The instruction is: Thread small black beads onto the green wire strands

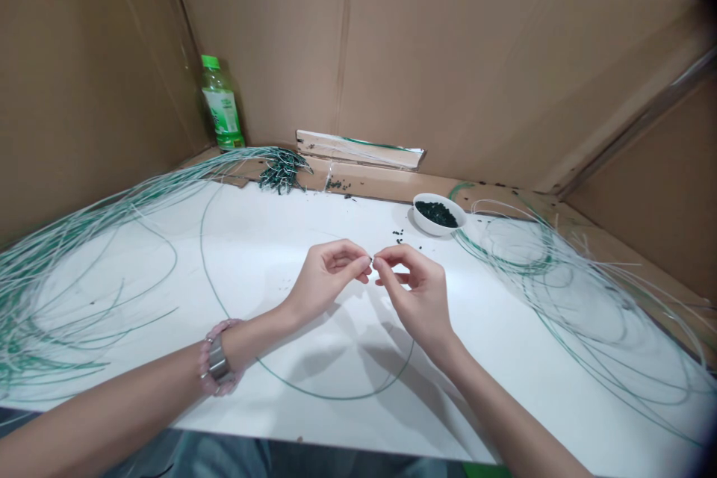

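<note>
Closest of all, the person's left hand (325, 280) and right hand (414, 287) met in the air above a white tabletop (269, 239). The thumb and forefinger of each hand were pinched almost shut on a tiny pale tip (370, 260), too small to make out clearly, while the other fingers curled loosely. A pink beaded bracelet (211, 381) with a silver metal plate (218, 360) circled the left wrist. Below the hands, a thin green wire (336, 394) curved across the table and passed out of sight behind the right wrist. Just past the fingers lay scattered dark green beads (397, 235), near a round white bowl (440, 226) holding more of them. Loose coils of green-and-white wire spread to the left (67, 291) and right (582, 306). Farther back sat a bunched cluster of wire ends (283, 172) and a plastic bottle with a green cap (222, 104), against brown cardboard walls (448, 52).
</note>
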`<state>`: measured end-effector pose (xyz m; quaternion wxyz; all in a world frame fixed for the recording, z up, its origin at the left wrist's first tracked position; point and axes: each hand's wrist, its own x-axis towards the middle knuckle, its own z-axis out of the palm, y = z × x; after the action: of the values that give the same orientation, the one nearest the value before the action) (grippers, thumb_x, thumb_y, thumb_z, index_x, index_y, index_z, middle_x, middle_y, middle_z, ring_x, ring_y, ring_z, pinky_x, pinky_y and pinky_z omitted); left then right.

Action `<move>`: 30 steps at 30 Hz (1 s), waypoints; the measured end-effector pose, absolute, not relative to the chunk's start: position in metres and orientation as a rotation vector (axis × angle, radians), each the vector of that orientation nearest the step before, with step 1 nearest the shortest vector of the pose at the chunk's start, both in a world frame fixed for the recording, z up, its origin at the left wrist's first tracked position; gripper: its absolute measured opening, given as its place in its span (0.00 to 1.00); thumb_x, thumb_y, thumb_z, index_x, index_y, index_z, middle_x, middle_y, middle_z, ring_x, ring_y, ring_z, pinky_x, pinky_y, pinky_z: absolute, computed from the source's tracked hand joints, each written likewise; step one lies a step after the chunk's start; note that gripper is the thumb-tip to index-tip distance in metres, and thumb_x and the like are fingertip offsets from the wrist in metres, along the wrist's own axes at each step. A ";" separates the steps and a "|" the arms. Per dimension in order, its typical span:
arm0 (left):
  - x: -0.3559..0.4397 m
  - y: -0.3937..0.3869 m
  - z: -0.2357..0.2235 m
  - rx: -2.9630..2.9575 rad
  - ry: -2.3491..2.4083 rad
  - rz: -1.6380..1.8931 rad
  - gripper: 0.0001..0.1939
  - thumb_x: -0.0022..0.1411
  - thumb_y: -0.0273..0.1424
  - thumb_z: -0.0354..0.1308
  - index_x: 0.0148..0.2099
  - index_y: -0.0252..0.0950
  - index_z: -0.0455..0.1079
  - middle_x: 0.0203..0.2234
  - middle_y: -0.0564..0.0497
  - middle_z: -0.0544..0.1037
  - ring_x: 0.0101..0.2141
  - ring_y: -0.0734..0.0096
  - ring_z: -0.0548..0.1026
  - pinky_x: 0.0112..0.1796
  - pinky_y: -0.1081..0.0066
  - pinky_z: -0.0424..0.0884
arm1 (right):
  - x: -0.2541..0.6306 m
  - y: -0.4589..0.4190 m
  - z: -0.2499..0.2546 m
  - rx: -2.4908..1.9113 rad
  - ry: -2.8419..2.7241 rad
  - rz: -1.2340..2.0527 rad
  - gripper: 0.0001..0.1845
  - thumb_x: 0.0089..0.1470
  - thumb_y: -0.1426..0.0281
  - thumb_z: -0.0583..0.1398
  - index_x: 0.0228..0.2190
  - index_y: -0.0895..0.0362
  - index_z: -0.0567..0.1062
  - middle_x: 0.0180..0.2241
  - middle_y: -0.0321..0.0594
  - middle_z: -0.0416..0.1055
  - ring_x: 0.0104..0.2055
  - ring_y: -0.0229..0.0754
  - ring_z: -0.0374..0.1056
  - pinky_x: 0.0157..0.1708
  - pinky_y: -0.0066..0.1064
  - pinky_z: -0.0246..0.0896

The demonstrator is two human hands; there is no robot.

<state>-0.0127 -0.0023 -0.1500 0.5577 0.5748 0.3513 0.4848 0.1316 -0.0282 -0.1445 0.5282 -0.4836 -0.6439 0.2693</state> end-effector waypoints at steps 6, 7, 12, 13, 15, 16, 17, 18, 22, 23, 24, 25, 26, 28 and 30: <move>-0.015 0.001 -0.153 1.381 0.850 1.174 0.08 0.54 0.32 0.60 0.29 0.31 0.71 0.22 0.52 0.74 0.24 0.76 0.74 0.30 0.75 0.72 | 0.136 -0.028 -0.141 -1.144 -1.651 0.397 0.05 0.50 0.74 0.58 0.26 0.56 0.74 0.25 0.35 0.69 0.27 0.34 0.65 0.26 0.25 0.66; -0.014 0.001 -0.153 1.386 0.849 1.175 0.07 0.54 0.31 0.60 0.29 0.31 0.71 0.22 0.52 0.74 0.24 0.76 0.74 0.30 0.75 0.71 | 0.136 -0.028 -0.141 -1.141 -1.661 0.379 0.05 0.50 0.75 0.58 0.26 0.56 0.73 0.25 0.35 0.69 0.27 0.34 0.64 0.26 0.26 0.66; -0.014 0.002 -0.153 1.388 0.843 1.168 0.07 0.54 0.30 0.60 0.29 0.31 0.71 0.21 0.53 0.74 0.24 0.76 0.74 0.30 0.76 0.71 | 0.135 -0.027 -0.143 -1.137 -1.681 0.355 0.05 0.48 0.77 0.59 0.24 0.56 0.73 0.24 0.35 0.69 0.25 0.34 0.63 0.26 0.27 0.65; -0.014 0.002 -0.153 1.383 0.843 1.163 0.07 0.54 0.30 0.61 0.29 0.31 0.71 0.22 0.53 0.74 0.24 0.76 0.74 0.30 0.76 0.71 | 0.135 -0.027 -0.143 -1.138 -1.676 0.359 0.05 0.48 0.77 0.59 0.24 0.56 0.73 0.24 0.35 0.68 0.25 0.34 0.63 0.25 0.27 0.66; -0.014 0.001 -0.153 1.379 0.842 1.156 0.07 0.53 0.31 0.61 0.29 0.31 0.71 0.22 0.52 0.74 0.24 0.76 0.74 0.30 0.76 0.72 | 0.135 -0.026 -0.143 -1.134 -1.671 0.364 0.05 0.48 0.77 0.59 0.24 0.56 0.72 0.24 0.34 0.68 0.25 0.34 0.62 0.25 0.26 0.66; -0.014 0.001 -0.153 1.380 0.842 1.155 0.07 0.53 0.31 0.61 0.29 0.31 0.71 0.22 0.52 0.74 0.24 0.76 0.74 0.30 0.76 0.72 | 0.135 -0.026 -0.142 -1.133 -1.672 0.367 0.06 0.48 0.77 0.59 0.24 0.55 0.72 0.24 0.34 0.68 0.25 0.34 0.62 0.25 0.26 0.66; -0.015 0.001 -0.153 1.382 0.843 1.155 0.08 0.53 0.32 0.61 0.29 0.31 0.71 0.22 0.52 0.75 0.24 0.76 0.74 0.30 0.75 0.72 | 0.135 -0.026 -0.142 -1.132 -1.676 0.368 0.06 0.48 0.77 0.58 0.25 0.55 0.72 0.24 0.34 0.68 0.25 0.34 0.62 0.25 0.26 0.66; -0.015 0.001 -0.153 1.386 0.845 1.154 0.08 0.53 0.32 0.61 0.29 0.31 0.71 0.22 0.52 0.75 0.24 0.75 0.74 0.30 0.75 0.72 | 0.135 -0.026 -0.142 -1.134 -1.681 0.365 0.06 0.48 0.77 0.58 0.25 0.55 0.72 0.24 0.34 0.68 0.25 0.34 0.62 0.25 0.26 0.66; -0.015 0.002 -0.155 1.402 0.843 1.154 0.08 0.54 0.33 0.61 0.29 0.31 0.71 0.22 0.52 0.75 0.25 0.75 0.74 0.30 0.75 0.72 | 0.136 -0.027 -0.142 -1.137 -1.707 0.333 0.06 0.48 0.77 0.58 0.24 0.55 0.72 0.23 0.35 0.67 0.25 0.34 0.62 0.25 0.27 0.65; -0.015 0.002 -0.155 1.404 0.842 1.154 0.08 0.54 0.33 0.61 0.29 0.31 0.71 0.22 0.52 0.75 0.24 0.76 0.74 0.30 0.75 0.71 | 0.136 -0.027 -0.142 -1.136 -1.711 0.328 0.06 0.48 0.77 0.58 0.24 0.55 0.71 0.23 0.35 0.67 0.25 0.34 0.62 0.25 0.27 0.65; -0.015 0.002 -0.155 1.405 0.843 1.154 0.08 0.53 0.32 0.61 0.29 0.31 0.71 0.22 0.52 0.75 0.24 0.76 0.74 0.30 0.75 0.71 | 0.136 -0.027 -0.141 -1.137 -1.714 0.328 0.06 0.48 0.77 0.58 0.24 0.55 0.71 0.23 0.35 0.67 0.24 0.34 0.61 0.25 0.27 0.65; -0.014 0.002 -0.155 1.406 0.843 1.153 0.08 0.54 0.32 0.61 0.29 0.31 0.71 0.22 0.52 0.75 0.24 0.76 0.73 0.30 0.75 0.71 | 0.136 -0.027 -0.141 -1.137 -1.716 0.328 0.06 0.48 0.77 0.58 0.24 0.55 0.71 0.23 0.35 0.67 0.24 0.34 0.61 0.25 0.27 0.65; -0.014 0.002 -0.155 1.408 0.840 1.152 0.08 0.54 0.32 0.61 0.29 0.31 0.71 0.22 0.52 0.74 0.24 0.76 0.73 0.30 0.76 0.71 | 0.136 -0.027 -0.141 -1.135 -1.717 0.326 0.06 0.48 0.77 0.58 0.24 0.55 0.71 0.23 0.35 0.67 0.24 0.34 0.61 0.25 0.26 0.65; -0.015 0.001 -0.155 1.414 0.831 1.148 0.07 0.54 0.31 0.61 0.29 0.31 0.71 0.22 0.53 0.74 0.24 0.76 0.73 0.30 0.76 0.71 | 0.135 -0.027 -0.141 -1.132 -1.721 0.320 0.06 0.48 0.78 0.58 0.24 0.56 0.71 0.23 0.35 0.67 0.24 0.34 0.61 0.25 0.26 0.65; -0.015 0.001 -0.154 1.419 0.824 1.141 0.07 0.55 0.31 0.60 0.29 0.31 0.71 0.22 0.53 0.74 0.25 0.77 0.73 0.31 0.76 0.71 | 0.135 -0.028 -0.141 -1.136 -1.732 0.308 0.06 0.48 0.77 0.58 0.24 0.56 0.71 0.24 0.35 0.67 0.25 0.34 0.62 0.25 0.26 0.65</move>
<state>-0.0150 0.0011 -0.1542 0.5410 0.5972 0.3467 0.4801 0.1355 -0.0275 -0.1413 0.5000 -0.4696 -0.7164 0.1273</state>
